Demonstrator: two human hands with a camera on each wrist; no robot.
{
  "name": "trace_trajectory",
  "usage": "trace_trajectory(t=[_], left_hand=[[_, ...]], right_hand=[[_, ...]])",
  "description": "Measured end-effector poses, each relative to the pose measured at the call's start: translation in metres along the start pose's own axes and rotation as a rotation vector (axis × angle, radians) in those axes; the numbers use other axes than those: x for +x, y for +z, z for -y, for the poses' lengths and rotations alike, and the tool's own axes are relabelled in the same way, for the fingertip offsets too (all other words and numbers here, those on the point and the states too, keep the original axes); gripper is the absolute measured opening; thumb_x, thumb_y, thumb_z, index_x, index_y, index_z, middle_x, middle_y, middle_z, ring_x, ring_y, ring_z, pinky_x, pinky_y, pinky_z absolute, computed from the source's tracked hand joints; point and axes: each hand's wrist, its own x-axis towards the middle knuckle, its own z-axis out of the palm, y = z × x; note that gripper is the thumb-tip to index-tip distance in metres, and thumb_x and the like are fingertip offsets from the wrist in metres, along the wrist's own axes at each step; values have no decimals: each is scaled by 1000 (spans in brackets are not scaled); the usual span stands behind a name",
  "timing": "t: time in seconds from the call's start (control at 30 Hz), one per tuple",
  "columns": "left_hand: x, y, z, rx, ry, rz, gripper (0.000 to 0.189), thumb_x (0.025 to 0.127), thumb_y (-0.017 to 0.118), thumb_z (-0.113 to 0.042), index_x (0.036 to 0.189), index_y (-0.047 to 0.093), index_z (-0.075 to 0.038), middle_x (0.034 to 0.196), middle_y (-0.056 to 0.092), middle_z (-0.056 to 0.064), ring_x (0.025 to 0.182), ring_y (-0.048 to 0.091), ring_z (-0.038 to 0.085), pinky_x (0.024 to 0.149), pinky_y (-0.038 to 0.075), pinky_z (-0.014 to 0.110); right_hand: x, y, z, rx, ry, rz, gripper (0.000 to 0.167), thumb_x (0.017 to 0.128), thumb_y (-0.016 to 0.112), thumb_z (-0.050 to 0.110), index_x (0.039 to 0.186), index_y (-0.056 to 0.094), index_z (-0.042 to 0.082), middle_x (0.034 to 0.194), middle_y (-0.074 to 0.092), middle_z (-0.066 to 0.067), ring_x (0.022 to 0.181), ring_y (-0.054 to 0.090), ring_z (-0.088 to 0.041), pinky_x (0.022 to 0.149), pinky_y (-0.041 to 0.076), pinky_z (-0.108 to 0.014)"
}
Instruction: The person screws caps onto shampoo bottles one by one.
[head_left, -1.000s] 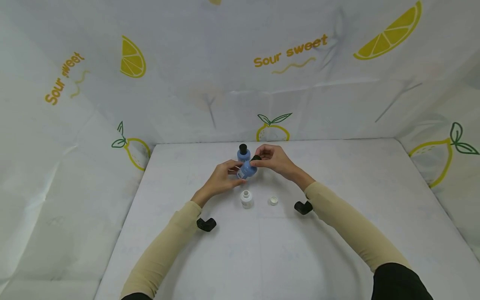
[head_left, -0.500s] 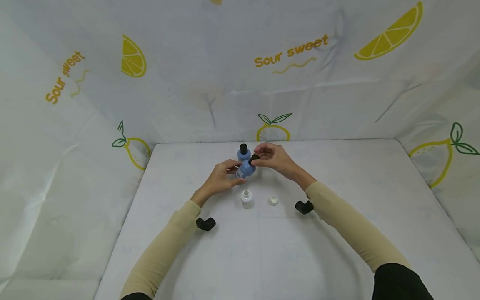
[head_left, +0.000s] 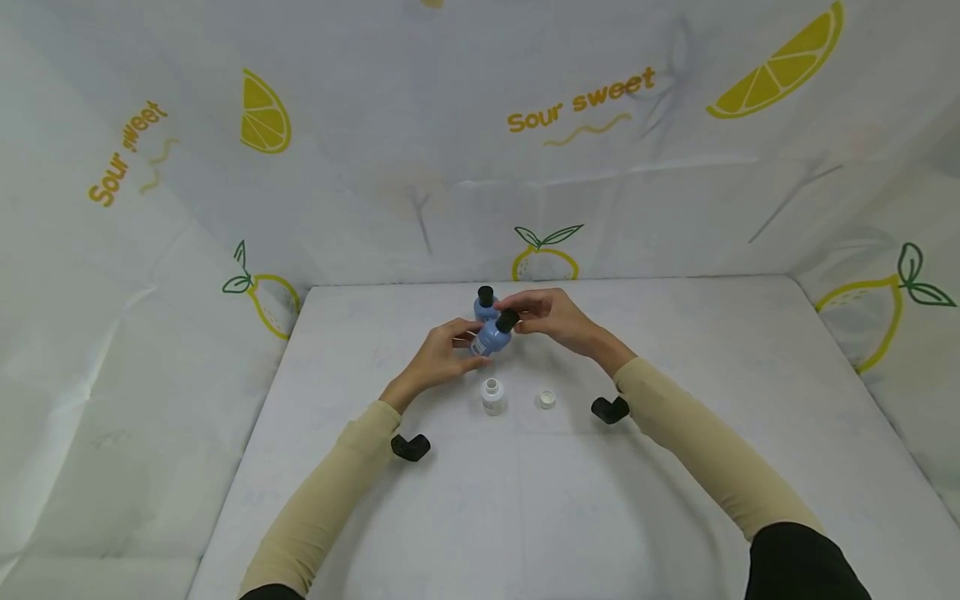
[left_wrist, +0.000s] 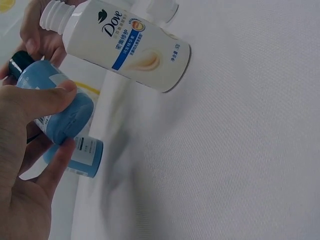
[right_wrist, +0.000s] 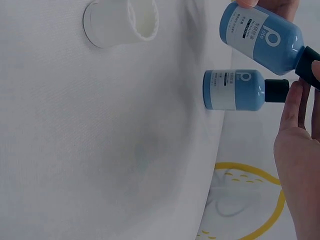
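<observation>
My left hand (head_left: 442, 354) grips a small blue bottle (head_left: 491, 337) with a white label, held tilted above the table; in the left wrist view the thumb lies across the bottle's side (left_wrist: 60, 112). At its black cap (head_left: 507, 320) is my right hand (head_left: 555, 318), thumb and fingers on either side of the cap. A second blue bottle (right_wrist: 234, 90) with a black cap stands upright just behind. Nearer to me stands an uncapped white Dove bottle (left_wrist: 130, 47), and to its right lies a white cap (head_left: 547, 400).
The white table (head_left: 517, 500) ends at a white sheet wall (head_left: 420, 167) printed with lemons, close behind the standing blue bottle. Black wrist-camera mounts (head_left: 411, 448) stick out from both forearms.
My right fingers have shifted round the black cap, showing more of it. The held blue bottle has moved slightly left. The other bottles and the white cap have not moved.
</observation>
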Motion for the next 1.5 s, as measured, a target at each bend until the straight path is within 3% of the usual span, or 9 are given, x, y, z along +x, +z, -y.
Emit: trace_trajectory(t=[0.17, 0.4, 0.6, 0.8, 1.13, 1.27, 1.5], left_hand=[[0, -1, 0, -2, 5, -6, 59, 86, 92, -8, 138, 68, 4, 128, 73, 20, 114, 75, 36, 105, 66, 42], [0, -2, 1, -1, 2, -7, 59, 86, 92, -8, 138, 68, 4, 128, 73, 21, 114, 75, 36, 105, 66, 42], [0, -3, 1, -6, 0, -7, 59, 86, 92, -8, 138, 68, 5, 128, 73, 21, 115, 75, 36, 105, 66, 42], [0, -2, 1, -10, 7, -11, 59, 87, 92, -9, 138, 68, 4, 128, 73, 20, 116, 75, 37, 106, 66, 42], [-1, -3, 0, 4, 2, -13, 59, 87, 92, -12, 139, 68, 2, 131, 73, 20, 115, 76, 36, 105, 66, 44], [0, -3, 0, 1, 1, -10, 59, 87, 92, -12, 139, 68, 3, 131, 73, 20, 115, 76, 36, 105, 66, 45], [0, -1, 1, 3, -1, -7, 59, 87, 92, -11, 138, 68, 3, 129, 73, 21, 116, 76, 37, 105, 66, 46]], right_hand=[[0, 3, 2, -6, 20, -25, 42, 96, 71, -6, 138, 70, -3, 146, 67, -26, 120, 72, -7, 101, 62, -20], [-1, 6, 1, -36, 56, -76, 42, 96, 78, 2, 137, 70, 0, 145, 68, -23, 117, 72, -8, 101, 61, -18], [0, 7, 0, -73, 83, -123, 42, 95, 84, 10, 135, 72, 5, 137, 72, -12, 120, 70, -12, 103, 58, -17], [3, 10, 0, -70, 103, -155, 41, 94, 86, 14, 131, 71, 5, 124, 72, -3, 112, 68, -17, 95, 60, -19], [7, 16, 0, -53, 108, -172, 33, 93, 86, 12, 119, 67, 4, 109, 69, 0, 97, 66, -13, 84, 61, -18], [8, 17, 0, -44, 104, -175, 32, 92, 86, 11, 115, 65, 4, 103, 67, 1, 91, 65, -12, 82, 61, -20], [8, 18, -2, -49, 102, -191, 29, 92, 86, 12, 110, 63, 7, 97, 62, 3, 85, 62, -9, 83, 61, -33]])
